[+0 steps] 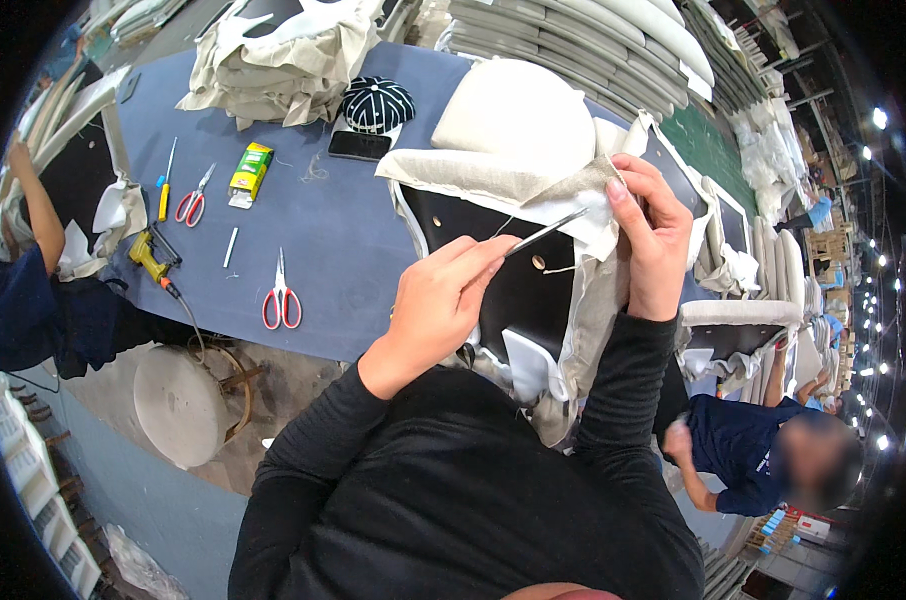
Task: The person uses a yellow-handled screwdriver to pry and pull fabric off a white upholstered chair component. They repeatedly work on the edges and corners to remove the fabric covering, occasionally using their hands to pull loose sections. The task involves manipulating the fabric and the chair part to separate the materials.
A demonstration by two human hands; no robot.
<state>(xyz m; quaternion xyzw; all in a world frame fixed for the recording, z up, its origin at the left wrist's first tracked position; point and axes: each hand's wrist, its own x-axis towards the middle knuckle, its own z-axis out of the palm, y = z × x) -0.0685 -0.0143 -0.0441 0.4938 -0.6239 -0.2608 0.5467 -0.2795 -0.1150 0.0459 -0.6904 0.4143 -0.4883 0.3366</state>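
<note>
My left hand (435,305) grips a thin metal tool (545,232) whose tip points at the folded beige fabric (583,205) on a chair seat. My right hand (648,235) pinches that fabric edge and holds it down against the black underside panel (493,250) of the seat. The seat lies upside down on the blue-grey worktable (323,240), with its pale cushion (513,115) facing away from me. Both my forearms wear black sleeves.
Red-handled scissors (282,300) and a second pair (193,203) lie on the table with a yellow-green box (250,172), a screwdriver (165,185), a black phone (359,146), a striped cap (377,102). A yellow air tool (149,255) hangs off the edge. Other people work at left (33,290) and lower right (753,440).
</note>
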